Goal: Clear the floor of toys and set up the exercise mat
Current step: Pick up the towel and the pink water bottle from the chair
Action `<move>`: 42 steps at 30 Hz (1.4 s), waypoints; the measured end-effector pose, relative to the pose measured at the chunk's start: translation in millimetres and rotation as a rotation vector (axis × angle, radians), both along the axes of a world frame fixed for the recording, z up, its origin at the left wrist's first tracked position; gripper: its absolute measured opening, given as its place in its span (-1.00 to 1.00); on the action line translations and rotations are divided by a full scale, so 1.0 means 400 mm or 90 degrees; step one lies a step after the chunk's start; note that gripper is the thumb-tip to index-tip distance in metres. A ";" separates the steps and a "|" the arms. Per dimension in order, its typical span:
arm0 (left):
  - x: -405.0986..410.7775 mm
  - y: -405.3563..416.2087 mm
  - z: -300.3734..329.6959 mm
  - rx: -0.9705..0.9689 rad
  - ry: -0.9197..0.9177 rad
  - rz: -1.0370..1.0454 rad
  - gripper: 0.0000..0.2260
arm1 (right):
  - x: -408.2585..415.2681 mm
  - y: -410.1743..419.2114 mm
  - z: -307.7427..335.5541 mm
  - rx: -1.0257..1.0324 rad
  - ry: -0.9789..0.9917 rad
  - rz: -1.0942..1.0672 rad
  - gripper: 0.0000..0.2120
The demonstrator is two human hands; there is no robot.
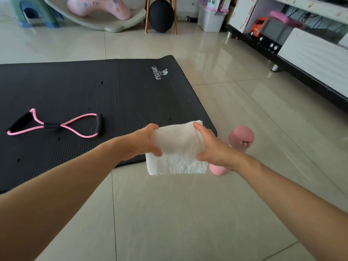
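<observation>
A black exercise mat (113,95) lies unrolled on the tiled floor, filling the left half of the view. A pink figure-eight resistance band (56,126) with black foam handles rests on it. I hold a folded white towel (177,157) above the mat's near right corner: my left hand (143,142) grips its left edge and my right hand (212,146) grips its right edge. A pink dumbbell (242,137) lies on the floor just right of the mat, partly hidden behind my right hand.
A pink and cream rocking toy (98,12) and a green and blue step stool (32,14) stand at the back left. A black ball (161,16) sits under a wooden stool. A storage bin (211,19) and a low cabinet with an orange toy truck (259,27) line the right side.
</observation>
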State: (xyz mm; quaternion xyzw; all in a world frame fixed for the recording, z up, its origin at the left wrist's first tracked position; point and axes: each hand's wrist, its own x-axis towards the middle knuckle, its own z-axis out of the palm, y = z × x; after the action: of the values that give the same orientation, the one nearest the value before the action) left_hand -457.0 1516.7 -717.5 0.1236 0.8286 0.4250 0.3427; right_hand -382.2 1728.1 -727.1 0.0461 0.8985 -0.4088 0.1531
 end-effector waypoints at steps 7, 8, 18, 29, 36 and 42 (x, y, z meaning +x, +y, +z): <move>-0.007 0.003 -0.035 0.010 0.141 0.062 -0.65 | -0.001 0.009 -0.022 -0.071 0.082 -0.076 -0.48; -0.008 0.003 -0.038 -0.002 0.150 0.069 -0.70 | 0.000 0.007 -0.028 -0.093 0.085 -0.102 -0.54; -0.017 0.005 -0.059 0.070 0.030 0.141 -0.80 | 0.027 -0.005 -0.073 -0.184 -0.054 -0.184 -0.74; -0.003 0.082 -0.171 0.102 -0.172 0.166 -0.74 | 0.140 -0.031 -0.191 -0.606 -0.279 -0.460 -0.85; -0.013 0.221 -0.282 0.133 -0.132 0.359 -0.80 | 0.137 -0.007 -0.238 -0.575 -0.243 -0.658 -0.78; -0.011 0.313 -0.353 0.086 -0.007 0.348 -0.80 | 0.135 0.027 -0.281 -0.555 -0.208 -0.752 -0.75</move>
State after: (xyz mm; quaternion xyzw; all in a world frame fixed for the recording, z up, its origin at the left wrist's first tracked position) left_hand -461.3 1641.7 -858.8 -0.0843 0.7991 0.5568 0.2105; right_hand -328.0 1738.9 -839.5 0.5158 0.4466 -0.7297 0.0444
